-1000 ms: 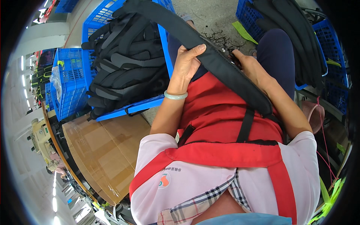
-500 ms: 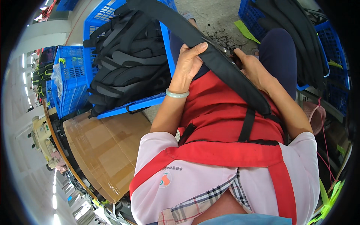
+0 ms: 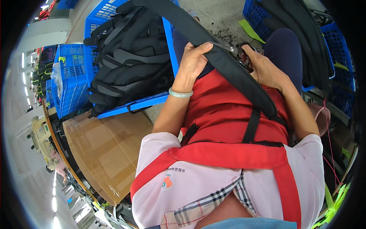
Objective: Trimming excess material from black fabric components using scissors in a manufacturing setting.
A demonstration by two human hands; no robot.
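A long black padded strap (image 3: 228,68) runs diagonally across my lap over a red apron (image 3: 228,110). My left hand (image 3: 192,63), with a pale green bangle on the wrist, grips the strap from below, fingers curled over its edge. My right hand (image 3: 263,66) holds small scissors (image 3: 236,51) against the strap's upper edge. The strap's upper end runs out of the top of the view.
A blue plastic crate (image 3: 129,105) full of black padded straps stands to my left. Another blue crate (image 3: 70,80) is further left, and more blue crates with black straps (image 3: 328,49) stand at the right. A brown cardboard box (image 3: 103,152) sits at lower left. Thread scraps lie on the floor.
Both hands stay on the strap. My left hand has shifted its grip slightly along it; the strap has slid a little across my lap.
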